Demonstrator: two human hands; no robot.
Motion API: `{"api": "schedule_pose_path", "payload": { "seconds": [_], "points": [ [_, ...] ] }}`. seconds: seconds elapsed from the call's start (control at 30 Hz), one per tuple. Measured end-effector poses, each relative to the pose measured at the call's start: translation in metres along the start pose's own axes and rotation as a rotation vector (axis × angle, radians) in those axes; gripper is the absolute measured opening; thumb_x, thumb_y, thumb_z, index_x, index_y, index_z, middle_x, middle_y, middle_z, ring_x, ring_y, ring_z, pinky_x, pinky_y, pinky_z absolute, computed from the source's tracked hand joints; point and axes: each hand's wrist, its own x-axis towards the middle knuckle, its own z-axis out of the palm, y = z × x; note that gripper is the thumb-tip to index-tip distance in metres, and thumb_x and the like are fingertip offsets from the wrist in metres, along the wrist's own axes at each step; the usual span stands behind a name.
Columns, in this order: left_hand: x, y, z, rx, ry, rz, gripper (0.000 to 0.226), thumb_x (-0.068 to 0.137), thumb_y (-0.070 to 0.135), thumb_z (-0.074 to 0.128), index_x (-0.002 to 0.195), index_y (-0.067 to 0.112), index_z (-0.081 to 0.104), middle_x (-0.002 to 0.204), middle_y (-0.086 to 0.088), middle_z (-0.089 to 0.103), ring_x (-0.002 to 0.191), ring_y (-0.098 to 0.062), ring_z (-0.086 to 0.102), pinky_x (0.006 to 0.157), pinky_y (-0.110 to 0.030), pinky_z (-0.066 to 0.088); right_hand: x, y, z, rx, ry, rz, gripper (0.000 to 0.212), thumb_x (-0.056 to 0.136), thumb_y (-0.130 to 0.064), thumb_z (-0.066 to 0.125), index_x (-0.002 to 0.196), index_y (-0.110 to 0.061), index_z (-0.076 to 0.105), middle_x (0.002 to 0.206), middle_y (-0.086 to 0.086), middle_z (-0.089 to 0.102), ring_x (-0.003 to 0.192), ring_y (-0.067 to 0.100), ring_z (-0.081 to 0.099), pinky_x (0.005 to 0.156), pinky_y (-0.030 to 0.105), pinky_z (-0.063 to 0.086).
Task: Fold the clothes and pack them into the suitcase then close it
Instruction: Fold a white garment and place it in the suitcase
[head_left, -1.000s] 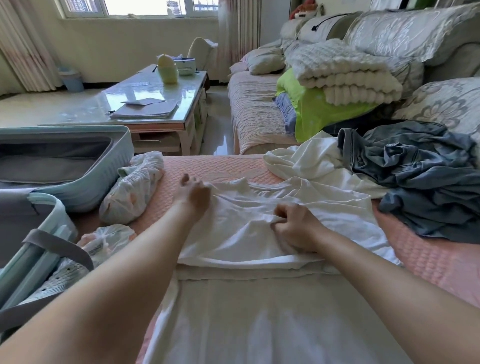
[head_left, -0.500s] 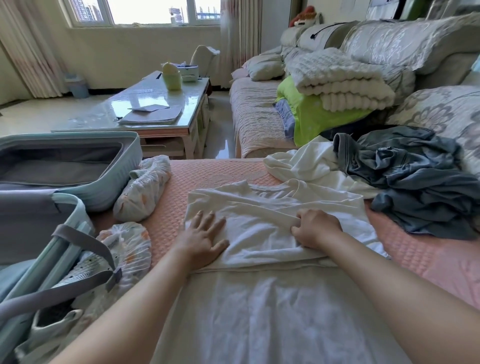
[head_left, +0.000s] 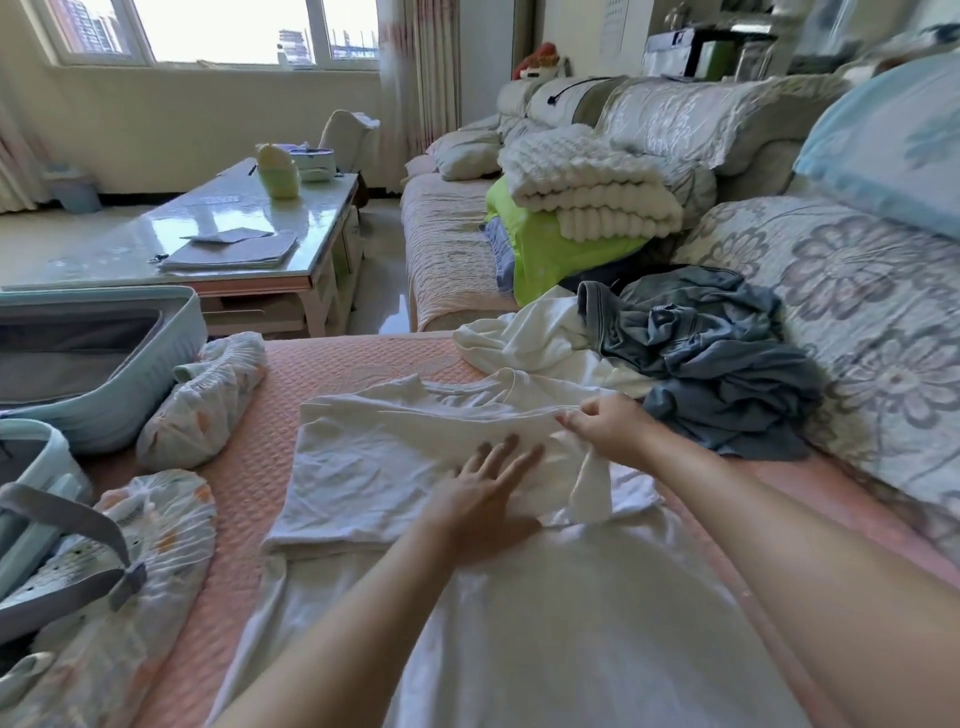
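A white shirt (head_left: 379, 462) lies partly folded on the pink quilted sofa cover (head_left: 249, 499). My left hand (head_left: 485, 496) presses flat on its right half, fingers straight. Just right of it, my right hand (head_left: 605, 423) pinches the shirt's right edge and lifts a flap of the cloth. The light-blue suitcase (head_left: 130, 364) lies open at the left, its near half holding a patterned garment under a grey strap (head_left: 67, 514). A rolled patterned garment (head_left: 208, 400) lies beside the suitcase. A crumpled white garment (head_left: 530, 338) and a blue-grey one (head_left: 711, 353) lie behind the shirt.
A glass coffee table (head_left: 208, 244) with papers stands behind the suitcase. Folded white and green blankets (head_left: 582, 197) are stacked on the far sofa seat. Floral cushions (head_left: 857, 312) line the right side. White cloth (head_left: 519, 649) covers my lap.
My left hand slid right across the shirt to its right half. My right hand moved right, opened its fist and now lifts the shirt's right edge.
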Motion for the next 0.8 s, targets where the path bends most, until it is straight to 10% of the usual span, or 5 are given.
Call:
{"api": "schedule_pose_path", "payload": {
  "seconds": [0.17,0.37,0.6,0.8],
  "points": [
    [0.002,-0.005,0.009,0.137,-0.175,-0.059,0.068,0.096,0.065,0.034,0.154,0.048,0.002,0.166,0.001,-0.001,0.152,-0.035,-0.004,0.117,-0.064,0.004,0.022,0.006,-0.012,-0.788,0.271,-0.091,0.045,0.100,-0.053,0.038,0.094,-0.020,0.067,0.100,0.004,0.069,0.094,0.024,0.065,0.091,0.038,0.044],
    [0.024,0.004,-0.009,0.001,0.030,-0.042,0.043,0.098,0.056,0.032,0.127,0.041,0.060,0.149,0.007,0.041,0.139,-0.019,0.034,0.108,-0.038,0.028,0.005,0.041,0.006,-0.456,0.178,-0.118,0.032,0.096,-0.045,0.048,0.089,-0.020,0.067,0.089,0.001,0.070,0.081,0.023,0.063,0.068,0.030,0.046],
    [0.074,0.016,0.000,0.034,0.080,-0.041,0.050,0.100,0.036,0.045,0.148,0.032,0.034,0.153,0.002,0.034,0.140,-0.023,0.033,0.100,-0.043,0.045,-0.040,0.051,0.044,-0.474,0.141,-0.002,0.074,0.065,-0.094,0.031,0.065,-0.024,0.056,0.077,-0.009,0.061,0.080,0.016,0.062,0.072,0.030,0.047],
    [0.097,0.017,0.000,0.108,0.068,-0.107,0.035,0.101,0.029,0.045,0.134,0.024,0.052,0.133,-0.006,0.050,0.119,-0.028,0.055,0.084,-0.039,0.051,-0.006,0.053,0.019,-0.087,0.082,0.287,0.038,0.085,-0.048,0.053,0.063,-0.018,0.058,0.077,0.000,0.060,0.076,0.025,0.057,0.066,0.028,0.041]
  ]
}}
